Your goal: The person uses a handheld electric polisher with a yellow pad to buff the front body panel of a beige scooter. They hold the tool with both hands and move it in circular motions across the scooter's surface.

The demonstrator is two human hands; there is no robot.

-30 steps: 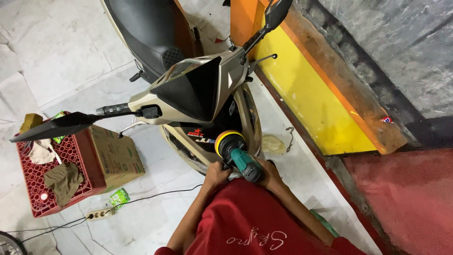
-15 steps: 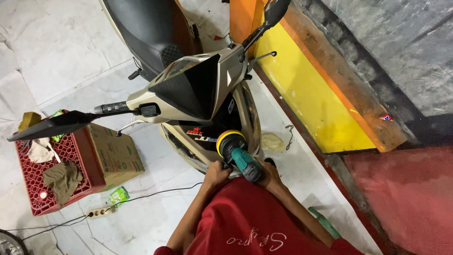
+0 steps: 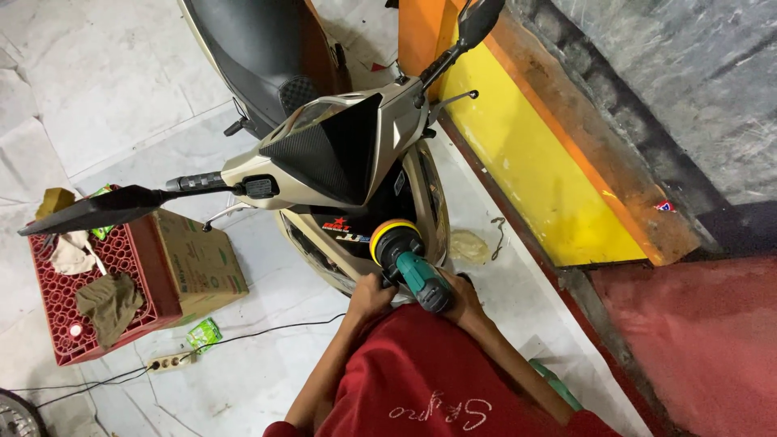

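Gripping a green, black-bodied handheld power polisher (image 3: pixel 417 271), the person's left hand (image 3: pixel 372 293) is curled around its near-left side, and the right hand (image 3: pixel 461 298) is wrapped around its rear end on the other side. Both hands are closed on the tool. A round yellow foam pad (image 3: pixel 394 235) at the tool's head is pressed against the beige front panel of a parked scooter (image 3: pixel 324 154), just below the black nose cover and beside a red-and-white sticker. The scooter's dark seat runs away toward the top of the view, with its handlebars and mirrors spread to either side. Red sleeves (image 3: pixel 429 380) cover the person's arms and chest at the bottom edge. Left of the scooter, on the pale floor, stand a brown cardboard box (image 3: pixel 198 259) and a red plastic crate (image 3: pixel 89 299) holding rags. A white power strip (image 3: pixel 170 362) with a black cable lies near them. To the right runs a yellow and orange wall ledge (image 3: pixel 534 162).
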